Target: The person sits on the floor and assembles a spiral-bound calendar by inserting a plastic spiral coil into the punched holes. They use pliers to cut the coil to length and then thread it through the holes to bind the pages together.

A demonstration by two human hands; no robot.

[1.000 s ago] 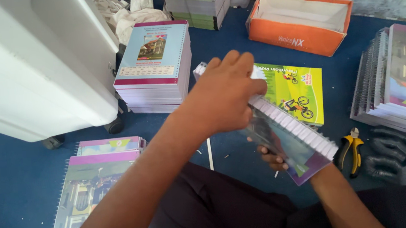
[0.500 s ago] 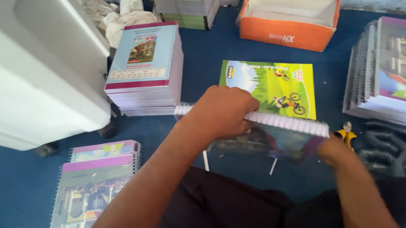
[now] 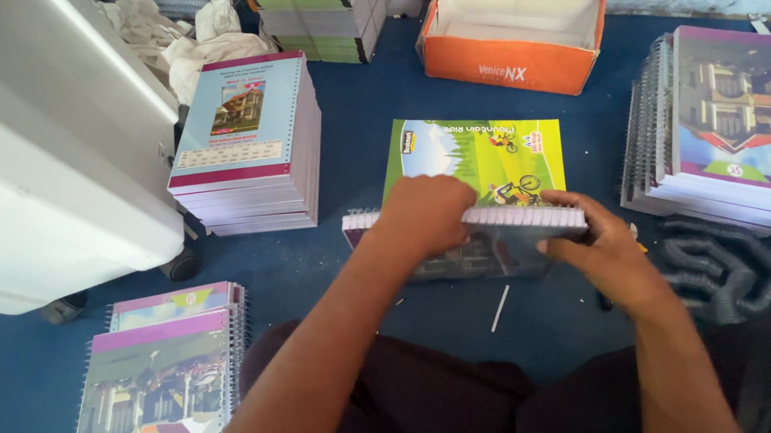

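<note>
A spiral-bound notebook [image 3: 510, 218] lies low over the blue floor in front of me, its white coil edge facing away. My left hand [image 3: 425, 214] rests on top of the coil side at its left part. My right hand [image 3: 599, 247] grips the notebook's right end, fingers curled over the coil. Just beyond it lies a green sheet or cover [image 3: 474, 155] with a cyclist picture, flat on the floor. My dark-clad legs fill the bottom of the view.
A stack of notebooks with pale blue covers [image 3: 244, 145] stands to the left, a pile of spiral notebooks [image 3: 739, 127] to the right, more at lower left [image 3: 161, 393]. An orange cardboard box [image 3: 515, 36] sits behind. A white machine [image 3: 26, 159] fills the left. Black coils [image 3: 715, 263] lie at right.
The notebook has come down from a tilted hold to lie nearly flat near the floor. My right hand has moved onto its right end. The view has shifted slightly.
</note>
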